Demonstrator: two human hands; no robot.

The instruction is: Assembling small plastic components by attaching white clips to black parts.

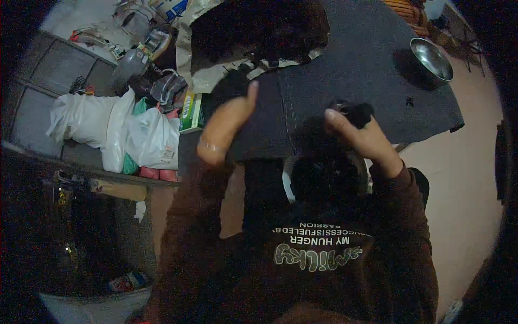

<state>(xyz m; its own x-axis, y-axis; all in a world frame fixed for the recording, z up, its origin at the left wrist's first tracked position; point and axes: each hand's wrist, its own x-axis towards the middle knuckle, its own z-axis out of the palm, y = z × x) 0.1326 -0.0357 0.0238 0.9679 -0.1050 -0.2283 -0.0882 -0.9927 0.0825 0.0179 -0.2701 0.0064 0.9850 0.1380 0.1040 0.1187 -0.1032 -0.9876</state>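
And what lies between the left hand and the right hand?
In the head view, a dark cover with a pale broken line lies between left hand and right hand.

Wht plastic bags [153,137] at L; metal bowl [431,59] R.

One left hand [229,123] at eleven o'clock, one right hand [359,132] toward three, one metal bowl [431,60] at two, one green-and-white box [190,114] at ten.
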